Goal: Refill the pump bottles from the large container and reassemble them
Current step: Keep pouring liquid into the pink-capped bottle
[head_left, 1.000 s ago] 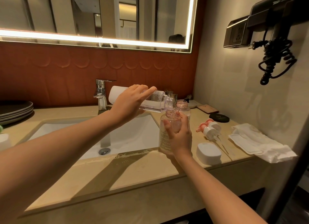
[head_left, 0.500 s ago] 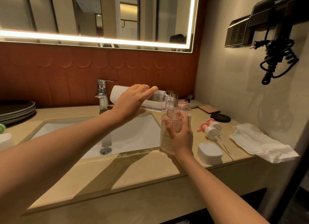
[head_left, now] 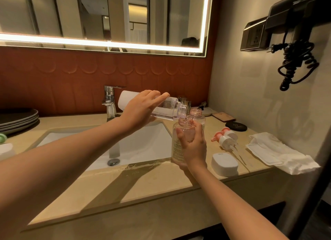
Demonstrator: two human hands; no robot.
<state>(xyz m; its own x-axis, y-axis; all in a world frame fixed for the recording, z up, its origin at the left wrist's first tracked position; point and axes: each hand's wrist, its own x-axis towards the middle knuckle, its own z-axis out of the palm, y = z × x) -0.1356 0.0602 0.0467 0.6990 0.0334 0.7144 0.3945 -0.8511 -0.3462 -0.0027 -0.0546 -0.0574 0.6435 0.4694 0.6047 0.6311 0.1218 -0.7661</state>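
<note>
A large clear plastic container with a white base is grasped by the left hand and held almost level above the white sink, its open neck at the mouth of a pink-tinted clear pump bottle. That uncapped bottle is gripped around its body by the right hand on the beige stone counter, just right of the basin.

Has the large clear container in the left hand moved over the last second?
No. The large clear white-based container keeps its base just right of the chrome faucet, mouth over the pink clear pump bottle.
</note>
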